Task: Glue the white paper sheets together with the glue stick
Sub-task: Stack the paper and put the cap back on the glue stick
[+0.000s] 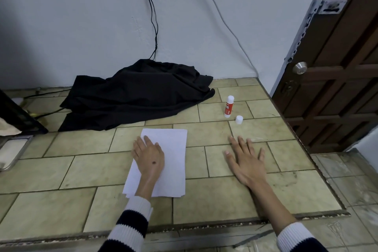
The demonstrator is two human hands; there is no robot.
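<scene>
The left hand (149, 154) lies flat on the paper sheets (171, 161) mid-counter; the right hand (246, 160) rests spread and empty. Press firmly outward toward every edge. The glue stick (228, 107) stands uncapped near the far right corner.

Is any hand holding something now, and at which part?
Nothing is held. The left hand lies flat on the paper sheets; the right hand lies flat on the tiled surface.

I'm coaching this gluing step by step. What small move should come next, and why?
Probably reach the right hand forward to the glue stick. It stands upright with its cap off beside it, while the left hand already presses flat on the paper.
</scene>
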